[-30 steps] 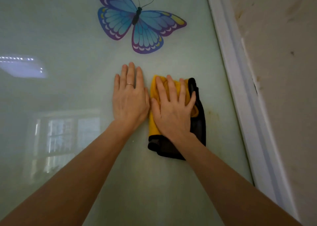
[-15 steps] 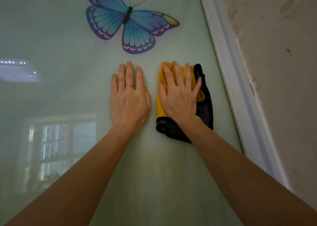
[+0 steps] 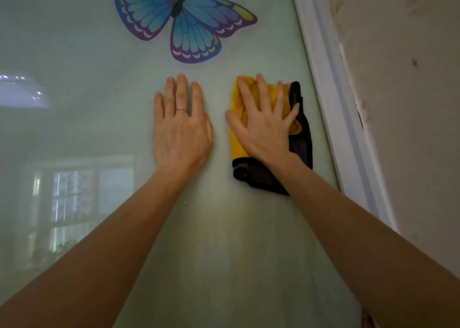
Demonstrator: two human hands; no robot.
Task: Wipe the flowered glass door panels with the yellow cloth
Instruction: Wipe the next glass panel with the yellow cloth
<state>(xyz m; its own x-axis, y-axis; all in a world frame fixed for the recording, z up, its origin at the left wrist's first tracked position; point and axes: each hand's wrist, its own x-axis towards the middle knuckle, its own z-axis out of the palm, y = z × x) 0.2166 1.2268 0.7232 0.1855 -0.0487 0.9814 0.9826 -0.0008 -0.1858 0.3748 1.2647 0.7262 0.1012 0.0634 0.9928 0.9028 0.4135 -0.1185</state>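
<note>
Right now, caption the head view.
Right hand presses the yellow cloth to the glass panel; left hand rests flat beside it.

the right hand [image 3: 263, 123] has slid the yellow cloth [image 3: 237, 141] up and to the right across the glass panel [image 3: 99, 53]. a second ago its thumb lay against the left hand [image 3: 181, 133] and its fingertips sat lower; now a clear gap separates the two hands and their fingertips are level. the cloth's dark edge is now much nearer the white door frame [image 3: 331, 103], and the right fingers [image 3: 262, 91] are spread wider.
</note>
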